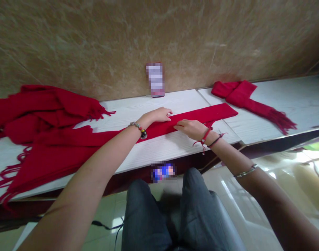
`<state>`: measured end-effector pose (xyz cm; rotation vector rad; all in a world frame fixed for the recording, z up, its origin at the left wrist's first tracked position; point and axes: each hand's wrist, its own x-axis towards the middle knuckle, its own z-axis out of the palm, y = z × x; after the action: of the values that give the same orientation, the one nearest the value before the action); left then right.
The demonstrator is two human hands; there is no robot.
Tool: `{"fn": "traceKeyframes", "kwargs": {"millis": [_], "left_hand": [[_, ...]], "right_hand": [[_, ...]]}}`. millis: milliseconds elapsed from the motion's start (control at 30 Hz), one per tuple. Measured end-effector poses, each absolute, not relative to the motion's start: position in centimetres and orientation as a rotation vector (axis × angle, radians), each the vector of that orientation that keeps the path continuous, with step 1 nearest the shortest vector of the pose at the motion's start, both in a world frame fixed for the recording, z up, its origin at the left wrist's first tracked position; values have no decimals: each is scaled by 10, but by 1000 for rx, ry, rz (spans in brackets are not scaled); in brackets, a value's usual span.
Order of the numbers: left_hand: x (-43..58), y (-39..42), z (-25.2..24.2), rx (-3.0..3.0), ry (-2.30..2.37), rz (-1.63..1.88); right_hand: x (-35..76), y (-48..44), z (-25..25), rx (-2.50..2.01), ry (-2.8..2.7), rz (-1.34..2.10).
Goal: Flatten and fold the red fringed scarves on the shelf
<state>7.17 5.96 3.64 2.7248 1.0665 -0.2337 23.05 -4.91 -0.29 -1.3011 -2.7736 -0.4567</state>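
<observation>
A red scarf (206, 115) lies in a long folded strip along the white tabletop, its left part spread wider and ending in fringe. My left hand (159, 115) rests on the strip near its far edge, thumb and fingers slightly apart. Just to the right, my right hand (192, 129) has its fingers bent and pressed together at the strip's near edge, closed on the cloth. Part of the scarf is hidden under both hands and my left forearm.
A crumpled heap of red scarves (49, 104) lies at the left. Another folded scarf (243, 94) with fringe lies at the right. A phone (156, 80) leans against the marbled wall (122, 42). A blurred bright screen (163, 172) shows below the table's front edge, above my knees.
</observation>
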Motion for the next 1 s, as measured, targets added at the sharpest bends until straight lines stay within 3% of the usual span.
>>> {"fn": "traceKeyframes", "kwargs": {"millis": [567,1000], "left_hand": [[74,70,47,2557,1130,-378],[76,62,37,2586,1200,-202]], "right_hand": [[226,-43,-9,-1180,-2651,-635],[224,-39,-13,-1268,-2547,-582]]}}
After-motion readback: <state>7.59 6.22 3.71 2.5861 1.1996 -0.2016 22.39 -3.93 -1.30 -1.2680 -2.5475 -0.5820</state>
